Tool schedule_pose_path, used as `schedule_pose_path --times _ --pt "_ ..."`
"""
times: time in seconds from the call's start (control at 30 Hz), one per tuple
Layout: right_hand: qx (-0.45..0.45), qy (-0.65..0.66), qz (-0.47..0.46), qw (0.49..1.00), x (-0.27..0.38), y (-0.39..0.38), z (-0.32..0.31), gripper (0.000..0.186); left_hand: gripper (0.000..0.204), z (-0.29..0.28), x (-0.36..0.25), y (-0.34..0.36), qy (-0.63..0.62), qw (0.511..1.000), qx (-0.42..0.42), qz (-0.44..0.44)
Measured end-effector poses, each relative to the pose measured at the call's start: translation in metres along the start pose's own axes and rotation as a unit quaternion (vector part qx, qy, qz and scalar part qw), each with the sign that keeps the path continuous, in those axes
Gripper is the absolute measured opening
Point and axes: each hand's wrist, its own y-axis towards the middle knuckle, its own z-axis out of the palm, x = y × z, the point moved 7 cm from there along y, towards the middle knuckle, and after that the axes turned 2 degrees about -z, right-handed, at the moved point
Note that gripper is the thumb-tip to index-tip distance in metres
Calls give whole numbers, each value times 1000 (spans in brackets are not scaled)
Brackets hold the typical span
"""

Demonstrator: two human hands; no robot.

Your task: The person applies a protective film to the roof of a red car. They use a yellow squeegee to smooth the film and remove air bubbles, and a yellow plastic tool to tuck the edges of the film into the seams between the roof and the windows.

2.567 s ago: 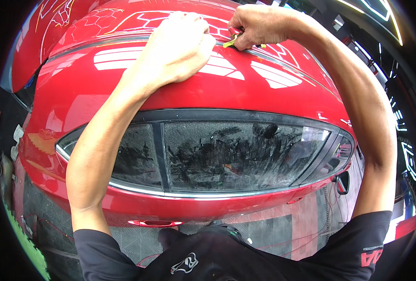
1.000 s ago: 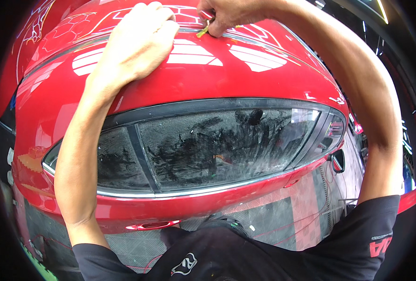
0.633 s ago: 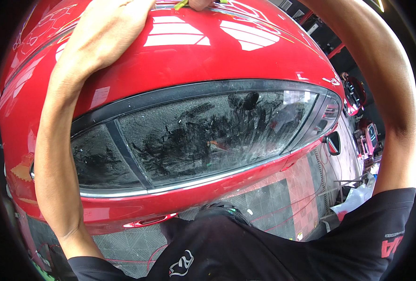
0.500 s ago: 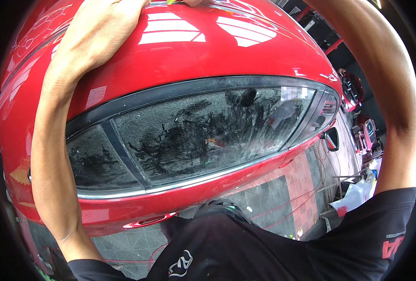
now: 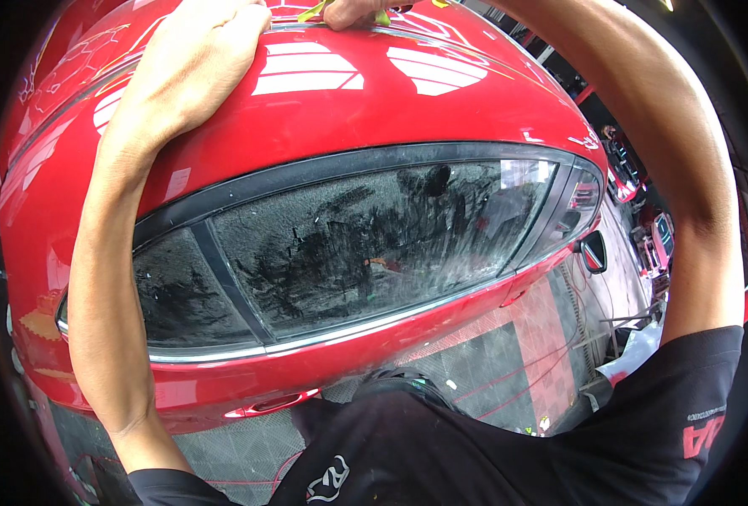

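Note:
A red car (image 5: 441, 110) stands in front of me, its roof toward the upper edge. My right hand (image 5: 353, 12) is closed at a thin dark strip line along the roof. Bits of thin yellow-green material (image 5: 311, 12) stick out on both sides of its fingers; whether this is tape or film I cannot tell. Left of it, my left hand (image 5: 209, 46) is bent over the red roof with its fingers curled. The upper edge cuts off part of both hands, and what the left fingers hold, if anything, is hidden.
The dusty side window (image 5: 365, 244) has dark smears. A side mirror (image 5: 593, 251) juts out on the right. Grey and pink floor tiles (image 5: 492, 363) carry thin red hoses. Other red car parts or vehicles (image 5: 662, 236) stand at the far right.
The view has shifted slightly, and my right hand shows lower in the picture with more of the yellow-green material visible. My left hand stays over the roof.

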Motion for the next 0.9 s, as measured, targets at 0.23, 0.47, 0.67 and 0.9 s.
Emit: schedule_pose_path --times 0.23,0.47,0.67,0.9 --pt "-5 -16 -21 1000 -20 -14 -12 32 22 1 6 -3 -16 999 -19 -32" --pt "-49 -70 -7 996 -9 -17 -12 34 23 -3 -1 -1 -50 994 -23 -90" --pt "-25 -103 -1 994 8 -16 -15 31 21 -3 1 -4 -23 998 -24 -49" --pt "22 -135 -41 990 6 -1 -7 27 23 -5 -3 -3 -81 992 2 -98"
